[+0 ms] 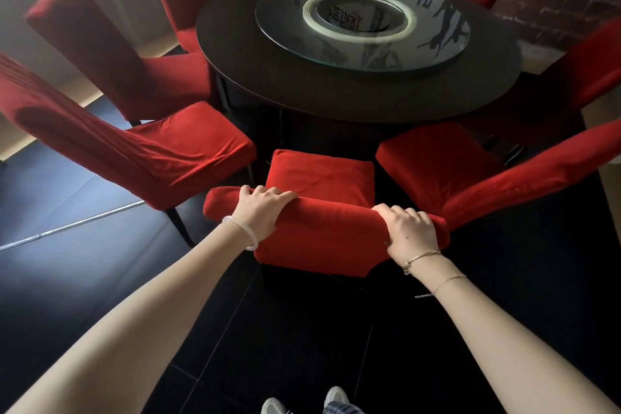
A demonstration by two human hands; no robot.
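A chair in a red velvet cover stands right in front of me, its seat pointing toward a round dark table. My left hand grips the top of the chair's backrest near its left end, fingers curled over the far side. My right hand grips the same backrest top near its right end. Both arms reach forward from the bottom corners of the view.
More red-covered chairs ring the table: one close at the left, one close at the right, several farther round. A glass turntable lies on the tabletop. The floor is dark and glossy. My shoes show at the bottom.
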